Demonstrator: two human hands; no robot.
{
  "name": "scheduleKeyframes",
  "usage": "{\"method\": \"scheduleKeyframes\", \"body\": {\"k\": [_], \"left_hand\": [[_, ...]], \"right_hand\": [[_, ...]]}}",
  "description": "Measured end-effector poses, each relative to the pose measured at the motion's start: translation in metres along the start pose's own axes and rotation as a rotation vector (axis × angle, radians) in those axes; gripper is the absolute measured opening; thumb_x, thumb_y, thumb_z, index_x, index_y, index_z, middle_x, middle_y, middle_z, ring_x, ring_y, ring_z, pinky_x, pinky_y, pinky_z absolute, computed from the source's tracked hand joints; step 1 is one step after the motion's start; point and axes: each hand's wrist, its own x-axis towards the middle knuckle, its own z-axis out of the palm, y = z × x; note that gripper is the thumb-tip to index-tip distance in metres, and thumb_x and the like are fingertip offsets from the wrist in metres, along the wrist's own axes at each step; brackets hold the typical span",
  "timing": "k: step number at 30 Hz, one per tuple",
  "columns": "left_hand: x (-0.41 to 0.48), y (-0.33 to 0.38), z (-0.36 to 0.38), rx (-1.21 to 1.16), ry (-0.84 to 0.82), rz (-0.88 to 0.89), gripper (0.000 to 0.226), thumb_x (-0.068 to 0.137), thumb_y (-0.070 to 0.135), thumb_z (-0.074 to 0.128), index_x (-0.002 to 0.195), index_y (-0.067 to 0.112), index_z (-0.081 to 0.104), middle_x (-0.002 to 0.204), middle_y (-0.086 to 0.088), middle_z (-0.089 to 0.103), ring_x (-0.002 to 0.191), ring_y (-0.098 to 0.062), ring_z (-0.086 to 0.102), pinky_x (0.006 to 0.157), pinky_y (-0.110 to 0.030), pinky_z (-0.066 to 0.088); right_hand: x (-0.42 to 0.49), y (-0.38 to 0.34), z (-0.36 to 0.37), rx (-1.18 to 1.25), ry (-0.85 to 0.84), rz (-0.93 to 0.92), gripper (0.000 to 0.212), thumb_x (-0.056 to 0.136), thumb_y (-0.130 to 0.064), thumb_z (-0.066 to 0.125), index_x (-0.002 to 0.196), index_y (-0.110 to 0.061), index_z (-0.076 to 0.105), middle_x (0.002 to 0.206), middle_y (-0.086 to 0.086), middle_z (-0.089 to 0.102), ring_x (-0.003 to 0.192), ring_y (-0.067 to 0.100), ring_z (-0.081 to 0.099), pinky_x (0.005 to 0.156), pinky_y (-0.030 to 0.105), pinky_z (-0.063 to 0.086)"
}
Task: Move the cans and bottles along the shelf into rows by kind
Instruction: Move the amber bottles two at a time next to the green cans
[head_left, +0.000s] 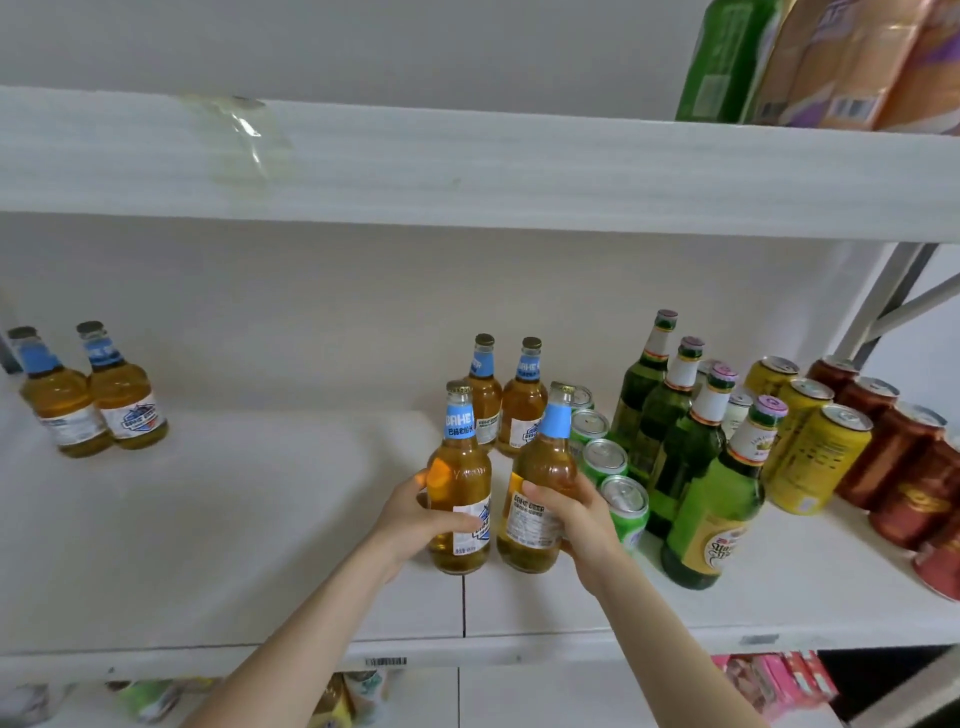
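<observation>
Your left hand (415, 512) is clenched round the lower body of a clear glass bottle of amber drink with a blue neck label (460, 480). The thumb lies across the front label. This left-held bottle stands upright near the front of the white shelf board (234, 519). You cannot tell whether its base touches the board.

Your right hand (576, 525) grasps a second amber bottle of the same kind (540, 483), just beside the first. The fingers curl round its right side and the thumb is on the front. This right-held bottle tilts, its cap leaning right toward the cans.

- Behind the held pair: two more amber bottles (504, 397), upright and side by side, close to the back wall.
- Far left of the board, well apart from the rest: another pair of amber bottles (91, 400), touching or nearly so.
- Just right of your right hand: a row of green aluminium cans (605, 460) running front to back.
- Next to the right: a row of tall green glass bottles with white neck labels (693, 441).
- Then a row of yellow cans (813, 441).
- Then dark red cans (898, 457), reaching the frame edge.

Above is a white upper shelf (467, 171) with a patch of clear tape (244, 135) on its front. Green and orange soft packs (831, 62) stand on it at the right end.
</observation>
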Motion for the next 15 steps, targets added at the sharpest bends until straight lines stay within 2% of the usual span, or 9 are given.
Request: {"method": "scheduleKeyframes", "body": {"k": [4, 9, 15], "left_hand": [[0.029, 0.001, -0.007, 0.001, -0.003, 0.022, 0.086, 0.032, 0.034, 0.095, 0.112, 0.031, 0.064, 0.104, 0.006, 0.076, 0.099, -0.019, 0.071, 0.089, -0.045, 0.058], [0.064, 0.002, -0.010, 0.007, -0.025, 0.052, 0.089, 0.032, 0.031, 0.096, 0.114, 0.033, 0.062, 0.106, 0.006, 0.075, 0.101, -0.018, 0.071, 0.090, -0.047, 0.057], [0.097, -0.001, -0.005, 0.021, -0.024, 0.071, 0.100, 0.032, 0.033, 0.095, 0.124, 0.036, 0.057, 0.115, 0.007, 0.071, 0.108, -0.018, 0.066, 0.092, -0.047, 0.057]], "right_hand": [[0.025, 0.003, 0.009, 0.016, 0.003, -0.050, 0.056, 0.063, -0.023, 0.090, 0.113, -0.029, 0.064, 0.097, -0.010, 0.077, 0.090, 0.013, 0.073, 0.074, 0.032, 0.053], [0.055, 0.006, 0.015, 0.038, 0.051, -0.116, 0.054, 0.066, -0.020, 0.089, 0.112, -0.029, 0.063, 0.102, -0.008, 0.076, 0.100, 0.017, 0.071, 0.087, 0.040, 0.056], [0.082, 0.015, 0.014, 0.038, 0.103, -0.177, 0.053, 0.069, -0.012, 0.087, 0.114, -0.025, 0.063, 0.105, -0.004, 0.075, 0.093, 0.011, 0.072, 0.074, 0.026, 0.057]]}}
